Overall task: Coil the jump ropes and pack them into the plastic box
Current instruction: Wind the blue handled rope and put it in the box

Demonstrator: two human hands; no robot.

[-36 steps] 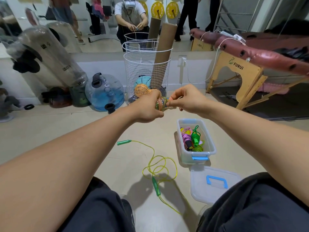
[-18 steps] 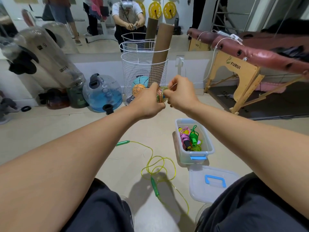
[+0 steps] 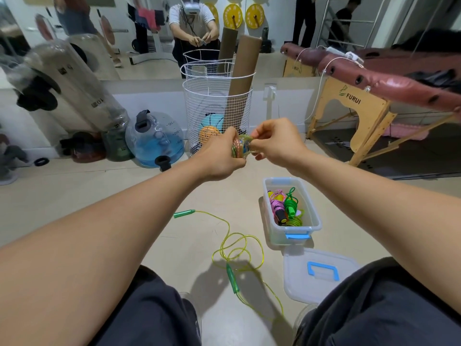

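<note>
My left hand grips a small coiled jump rope, a tight bundle of clear rope with orange and green showing, held out at arm's length. My right hand pinches the bundle's right side. On the floor below stands the open clear plastic box with blue clips, holding coiled pink and green ropes. A yellow-green jump rope with green handles lies loose and tangled on the floor, left of the box.
The box's lid with a blue handle lies by my right knee. A white wire basket with cardboard tubes stands ahead, water jugs to its left, a massage table at right. A mirror behind reflects a person.
Both hands stay together on the bundle, my right hand's fingers shifting around it. The view has tilted slightly; the floor rope and box have not moved.
</note>
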